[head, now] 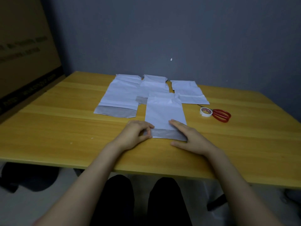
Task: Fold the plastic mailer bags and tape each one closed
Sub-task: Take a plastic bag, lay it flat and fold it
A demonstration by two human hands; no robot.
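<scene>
Fingers (147,126) of my left hand (136,135) pinch the grey flap (167,134) of the mailer (163,112) at frame centre; my right hand (191,138) lies flat, pressing it. Folding step, I judge; next, roll the flap over evenly, then tape.

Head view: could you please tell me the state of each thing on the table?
front mailer: flat, unfolded, grey flap open.
left hand: pinches its flap corner.
right hand: fingers straight, presses on it.
left mailer: flat, flap open.
middle mailer: partly under front mailer.
right mailer: flat, creased.
tape roll: lying flat, untouched.
scissors: look closed, beside tape roll.
</scene>
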